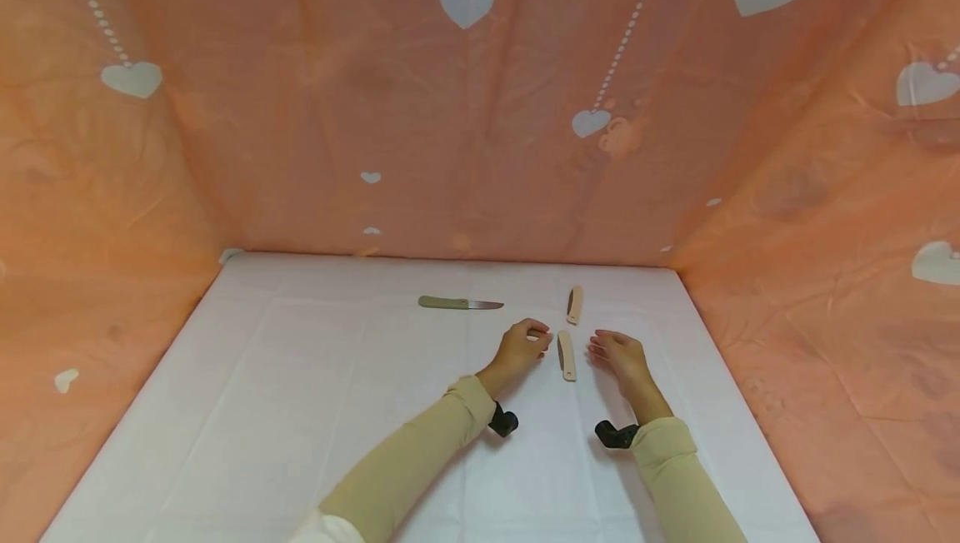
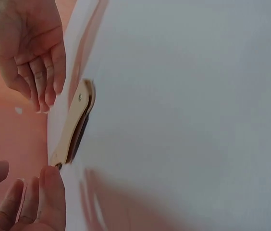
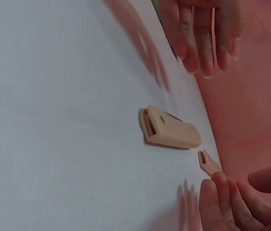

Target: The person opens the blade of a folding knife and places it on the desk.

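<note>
A beige folded pocket knife (image 1: pixel 567 355) lies on the white table (image 1: pixel 300 410) between my two hands. My left hand (image 1: pixel 525 345) rests just left of it with fingers loosely curled, holding nothing. To the knife's right, my right hand (image 1: pixel 613 349) hovers with relaxed fingers, also empty. In the left wrist view the knife (image 2: pixel 75 122) lies between my left fingers (image 2: pixel 34 202) and the right hand (image 2: pixel 30 53). The right wrist view shows the same knife (image 3: pixel 170 129) below the left hand (image 3: pixel 203 33), with my right fingers (image 3: pixel 231 202) at the lower right.
A second beige folded knife (image 1: pixel 574 305) lies just beyond the hands. An open knife with a green handle (image 1: pixel 460 303) lies further left. Orange cloth with white hearts (image 1: pixel 465 110) walls in the table at the back and both sides.
</note>
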### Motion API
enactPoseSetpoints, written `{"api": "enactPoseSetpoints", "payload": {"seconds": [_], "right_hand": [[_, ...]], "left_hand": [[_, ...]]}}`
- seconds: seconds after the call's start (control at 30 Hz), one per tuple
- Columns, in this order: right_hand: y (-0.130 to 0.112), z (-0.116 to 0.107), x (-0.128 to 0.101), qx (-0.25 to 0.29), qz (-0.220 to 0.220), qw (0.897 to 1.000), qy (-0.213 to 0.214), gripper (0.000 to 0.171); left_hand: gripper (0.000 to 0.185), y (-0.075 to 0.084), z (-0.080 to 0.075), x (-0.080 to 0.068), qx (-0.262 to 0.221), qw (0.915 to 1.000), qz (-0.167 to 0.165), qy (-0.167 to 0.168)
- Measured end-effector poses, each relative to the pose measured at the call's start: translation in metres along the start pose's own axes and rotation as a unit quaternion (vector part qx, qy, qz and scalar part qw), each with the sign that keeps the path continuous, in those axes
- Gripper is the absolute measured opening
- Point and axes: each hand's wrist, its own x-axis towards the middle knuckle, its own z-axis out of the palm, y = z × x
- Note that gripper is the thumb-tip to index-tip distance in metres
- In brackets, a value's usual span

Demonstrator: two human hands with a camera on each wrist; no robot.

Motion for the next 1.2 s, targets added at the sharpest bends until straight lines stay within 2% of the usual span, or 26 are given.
{"api": "enactPoseSetpoints", "payload": {"seconds": [0.23, 0.47, 0.7, 1.03, 1.2], "right_hand": [[0.006, -0.005, -0.003, 0.01, -0.006, 1.0, -0.021, 0.04], [0.015, -0.003, -0.004, -0.008, 0.0, 0.999, -0.044, 0.037], [0.018, 0.001, -0.005, -0.023, -0.013, 0.999, -0.048, 0.034], [0.012, 0.011, -0.007, -0.067, -0.011, 0.996, -0.05, 0.032], [0.014, 0.011, -0.007, -0.066, -0.016, 0.996, -0.055, 0.032]], "left_hand": [[0.017, -0.007, 0.015, -0.002, -0.032, 0.9994, -0.011, -0.005], [0.017, -0.017, 0.027, -0.01, -0.062, 0.997, -0.047, 0.004], [0.015, -0.012, 0.029, -0.011, -0.058, 0.9969, -0.052, 0.007], [0.018, -0.013, 0.027, -0.01, -0.068, 0.9956, -0.064, -0.013], [0.02, -0.015, 0.029, -0.01, -0.108, 0.99, -0.089, -0.016]]}}
